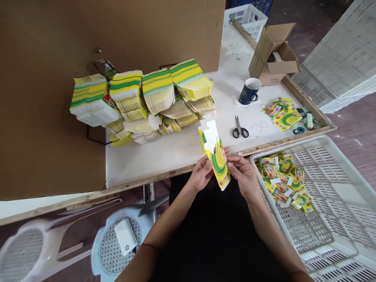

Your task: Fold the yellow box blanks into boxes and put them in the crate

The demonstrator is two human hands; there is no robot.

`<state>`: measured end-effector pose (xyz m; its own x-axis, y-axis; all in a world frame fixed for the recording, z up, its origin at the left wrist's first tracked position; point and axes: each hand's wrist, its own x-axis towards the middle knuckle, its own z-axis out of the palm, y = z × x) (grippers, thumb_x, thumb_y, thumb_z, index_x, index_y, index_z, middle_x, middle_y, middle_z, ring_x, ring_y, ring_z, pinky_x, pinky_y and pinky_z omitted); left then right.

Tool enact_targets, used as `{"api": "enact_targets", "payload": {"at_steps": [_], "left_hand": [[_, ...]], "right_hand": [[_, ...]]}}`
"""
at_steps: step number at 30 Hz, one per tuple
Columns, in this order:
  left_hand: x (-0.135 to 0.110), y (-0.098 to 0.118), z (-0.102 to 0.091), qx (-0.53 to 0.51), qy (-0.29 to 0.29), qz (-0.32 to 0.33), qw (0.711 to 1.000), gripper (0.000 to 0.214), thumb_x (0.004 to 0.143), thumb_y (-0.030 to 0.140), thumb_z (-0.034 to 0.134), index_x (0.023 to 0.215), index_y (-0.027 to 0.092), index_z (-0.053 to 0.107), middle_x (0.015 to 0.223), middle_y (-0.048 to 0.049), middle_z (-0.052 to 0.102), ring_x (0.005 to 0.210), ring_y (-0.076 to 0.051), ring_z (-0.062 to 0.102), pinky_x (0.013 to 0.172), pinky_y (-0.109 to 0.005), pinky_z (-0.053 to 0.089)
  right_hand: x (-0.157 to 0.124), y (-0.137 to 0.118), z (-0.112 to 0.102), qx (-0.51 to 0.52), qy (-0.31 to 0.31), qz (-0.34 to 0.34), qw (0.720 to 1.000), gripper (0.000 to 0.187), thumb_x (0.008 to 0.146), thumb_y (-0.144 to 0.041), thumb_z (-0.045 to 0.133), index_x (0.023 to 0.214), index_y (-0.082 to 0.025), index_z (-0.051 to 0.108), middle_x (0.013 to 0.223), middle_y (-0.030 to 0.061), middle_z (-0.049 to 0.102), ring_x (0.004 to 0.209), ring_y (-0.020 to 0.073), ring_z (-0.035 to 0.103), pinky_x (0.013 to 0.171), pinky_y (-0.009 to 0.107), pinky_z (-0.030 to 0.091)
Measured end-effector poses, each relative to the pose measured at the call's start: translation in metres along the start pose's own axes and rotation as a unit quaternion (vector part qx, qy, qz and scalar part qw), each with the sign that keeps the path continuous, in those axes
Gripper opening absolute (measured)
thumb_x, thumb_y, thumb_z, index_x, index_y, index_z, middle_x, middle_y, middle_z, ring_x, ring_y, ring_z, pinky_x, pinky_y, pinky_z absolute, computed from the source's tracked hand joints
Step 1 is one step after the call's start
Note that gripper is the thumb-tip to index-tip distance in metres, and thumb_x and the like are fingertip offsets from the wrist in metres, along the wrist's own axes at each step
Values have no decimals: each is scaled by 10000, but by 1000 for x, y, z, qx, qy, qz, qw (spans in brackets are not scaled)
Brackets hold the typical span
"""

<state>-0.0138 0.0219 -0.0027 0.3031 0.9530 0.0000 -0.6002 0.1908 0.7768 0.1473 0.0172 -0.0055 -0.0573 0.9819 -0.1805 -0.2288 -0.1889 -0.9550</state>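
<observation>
Between my two hands is a yellow and green printed carton (219,162), tilted, with white flaps sticking out at its far end. My left hand (202,172) grips its left edge, thumb on top. On the right edge, my right hand (241,171) pinches it between thumb and fingers. Bundled stacks of similar flat cartons (158,92) stand piled on the table in front of me, to the left. Down to my right, a white plastic crate (331,188) holds a heap of small folded cartons (283,180).
Black-handled scissors (240,129) lie on the white table (141,162), with a dark mug (249,92) behind them. Loose yellow cartons (283,113) and an open cardboard box (273,58) are at the right. A large cardboard sheet (53,98) blocks the left. A plastic stool (117,243) stands below.
</observation>
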Motion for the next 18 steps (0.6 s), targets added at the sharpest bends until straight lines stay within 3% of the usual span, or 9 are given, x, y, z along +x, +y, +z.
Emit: {"api": "enact_targets", "payload": {"at_steps": [3,9,14,18], "left_hand": [[-1,-4,2,32,-1,18,999,512,859,590,742,1188,198,752,1347,-149,726,1359,-341,624,1153,-472,496],[2,-14,0,86,37,21,995,492,888,598,705,1156,186,732,1124,-121,803,1171,-291,734,1018,-419,589],[3,-20,-2,154,120,21,980,524,904,631,663,1112,151,696,1023,-98,798,1048,-258,755,886,-371,629],[3,-23,-1,196,147,37,969,549,909,587,682,1248,163,605,1070,-103,783,1013,-228,756,882,-344,620]], "right_hand": [[-1,2,-1,-22,12,-25,999,369,765,-540,855,954,-239,757,915,49,783,859,199,706,802,328,590],[-3,1,-6,-101,12,-38,994,419,782,-572,830,994,-217,762,864,50,756,753,182,653,722,324,567],[-5,0,0,-119,29,-38,992,423,793,-616,797,855,-207,711,765,38,709,710,186,638,690,328,563],[-5,0,4,-127,66,-66,987,400,806,-590,798,791,-214,664,705,17,657,641,160,578,608,296,513]]}}
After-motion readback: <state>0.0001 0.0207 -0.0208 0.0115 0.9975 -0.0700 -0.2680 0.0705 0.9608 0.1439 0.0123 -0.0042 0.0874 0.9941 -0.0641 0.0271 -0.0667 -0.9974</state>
